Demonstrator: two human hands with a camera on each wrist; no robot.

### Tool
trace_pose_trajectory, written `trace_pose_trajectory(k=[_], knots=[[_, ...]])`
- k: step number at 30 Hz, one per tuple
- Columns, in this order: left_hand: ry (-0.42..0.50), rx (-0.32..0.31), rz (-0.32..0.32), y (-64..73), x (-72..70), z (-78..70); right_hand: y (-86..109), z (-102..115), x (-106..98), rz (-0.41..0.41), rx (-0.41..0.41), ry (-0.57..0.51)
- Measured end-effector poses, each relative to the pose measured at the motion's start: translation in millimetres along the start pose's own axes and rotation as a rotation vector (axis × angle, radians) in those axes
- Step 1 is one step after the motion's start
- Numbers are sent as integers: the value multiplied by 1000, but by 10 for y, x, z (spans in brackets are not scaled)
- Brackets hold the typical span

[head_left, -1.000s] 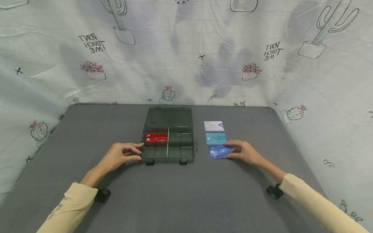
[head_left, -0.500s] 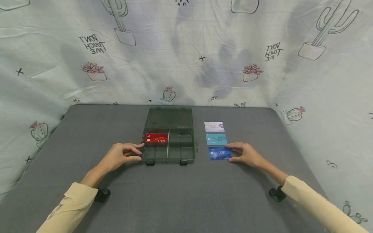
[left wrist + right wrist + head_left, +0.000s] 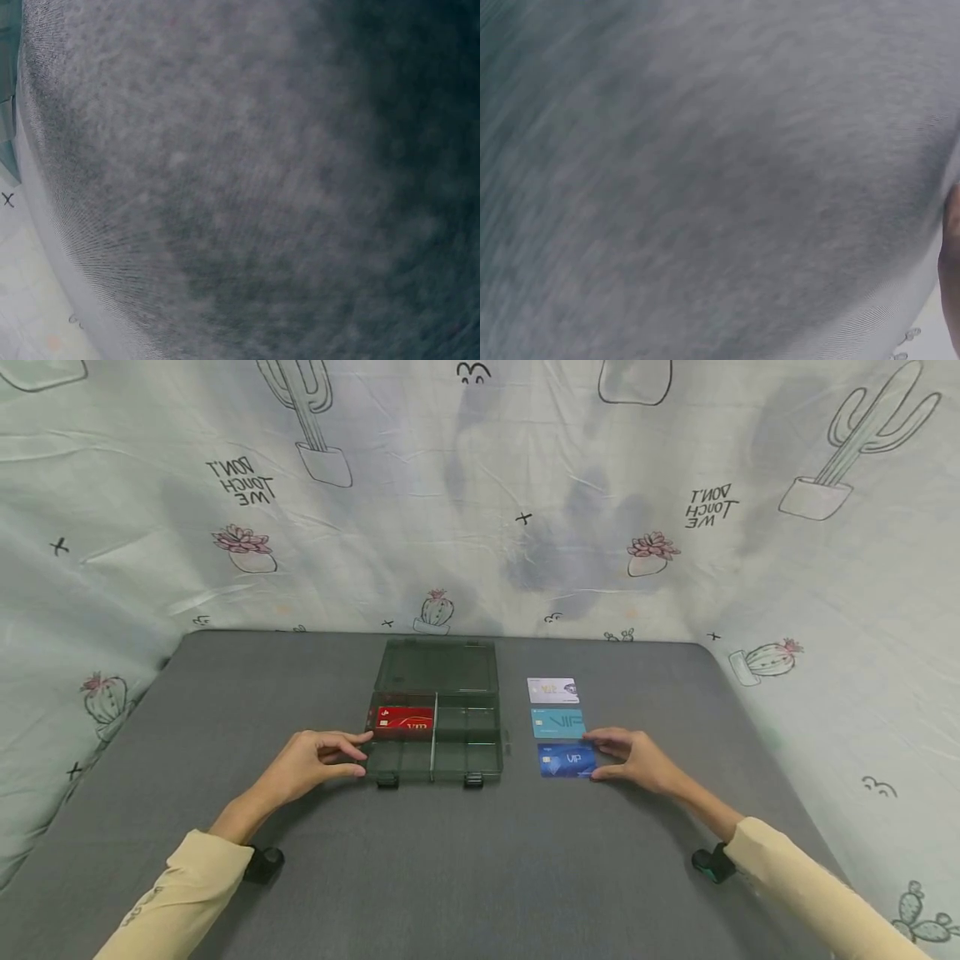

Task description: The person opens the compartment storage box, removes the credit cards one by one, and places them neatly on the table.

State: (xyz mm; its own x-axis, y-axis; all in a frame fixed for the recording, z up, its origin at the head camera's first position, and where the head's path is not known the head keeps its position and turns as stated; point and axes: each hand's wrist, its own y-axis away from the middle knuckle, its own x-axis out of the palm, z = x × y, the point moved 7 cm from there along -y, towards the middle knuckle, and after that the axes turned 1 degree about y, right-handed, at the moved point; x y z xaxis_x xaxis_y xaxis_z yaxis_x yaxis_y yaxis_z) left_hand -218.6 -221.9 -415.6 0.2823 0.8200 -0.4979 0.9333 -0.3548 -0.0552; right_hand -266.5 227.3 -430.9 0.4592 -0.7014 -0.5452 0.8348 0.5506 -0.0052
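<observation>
A blue VIP card (image 3: 567, 761) lies flat on the grey table, nearest the person in a column of three. My right hand (image 3: 633, 760) is at its right end, thumb and fingertips apart near the two corners. Just beyond are a teal VIP card (image 3: 557, 723) and a white card (image 3: 552, 690). Left of the cards stands a dark translucent divided box (image 3: 467, 762), lid folded back, with a red VIP card (image 3: 405, 719) in its far left compartment. My left hand (image 3: 311, 756) rests with thumb and fingertips at the box's left side.
The box's open lid (image 3: 437, 666) lies toward the back of the grey table (image 3: 480, 868). A white curtain (image 3: 480, 527) printed with cacti hangs behind and at both sides. Both wrist views show mostly blurred tabletop.
The blue card has shifted slightly toward the person and straightened, widening its gap to the teal card. The right hand has drawn back slightly along its end. The left hand has kept its place.
</observation>
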Motion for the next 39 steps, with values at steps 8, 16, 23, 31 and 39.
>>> trace_pose_trajectory(k=[8,16,23,31,39], knots=[[-11,8,-4,8,17,24,-33,127,-145,-121,107,-201],[-4,13,-13,20,28,35,-137,423,-9,-114,145,-279],[-5,16,-15,32,50,54,-231,618,193,-72,99,-330],[-23,10,-9,0,40,-3,-440,816,366,-53,89,-352],[-3,-18,-8,-4,59,-10,-716,970,570,-16,118,-481]])
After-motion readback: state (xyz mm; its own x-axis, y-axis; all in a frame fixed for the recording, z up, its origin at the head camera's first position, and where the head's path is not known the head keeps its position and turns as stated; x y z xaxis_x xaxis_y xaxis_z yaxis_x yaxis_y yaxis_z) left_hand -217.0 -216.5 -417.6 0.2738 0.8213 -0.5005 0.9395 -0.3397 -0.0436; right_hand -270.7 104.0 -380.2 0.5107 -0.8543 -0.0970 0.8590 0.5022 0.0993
